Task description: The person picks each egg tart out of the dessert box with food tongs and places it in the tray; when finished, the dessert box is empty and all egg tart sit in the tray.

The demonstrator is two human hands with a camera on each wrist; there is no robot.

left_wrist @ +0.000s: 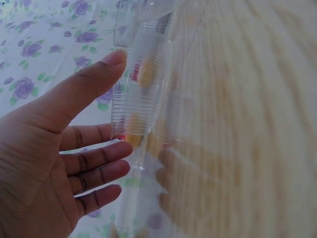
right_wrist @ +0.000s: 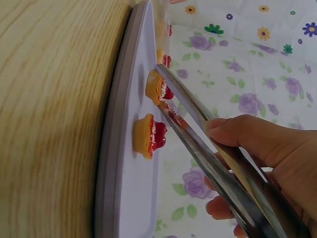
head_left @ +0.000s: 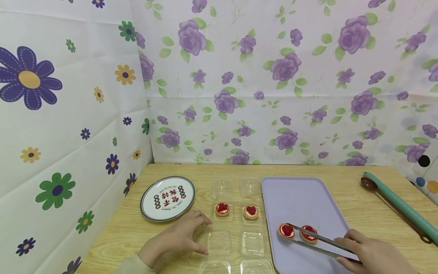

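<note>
My right hand [head_left: 373, 254] grips metal tongs [head_left: 328, 241] over the lilac tray [head_left: 294, 198]. The tong tips sit on either side of a small red-topped tart [right_wrist: 154, 87]. A second tart [right_wrist: 144, 136] stands on the tray beside it, behind the tongs in the head view. At the near left, my left hand [head_left: 179, 235] has thumb and fingers spread beside a clear plastic container [head_left: 219, 242]. In the left wrist view, its fingertips are right at the container's side. Two more tarts, one left [head_left: 222, 209] and one right [head_left: 251, 212], sit in clear containers.
More clear containers [head_left: 252, 243] stand in two columns left of the tray. A white plate [head_left: 164, 194] with red lettering lies at the back left. On the far right lie a brown spoon [head_left: 368, 183] and a long teal utensil [head_left: 393, 199]. Floral cloth hangs behind and left.
</note>
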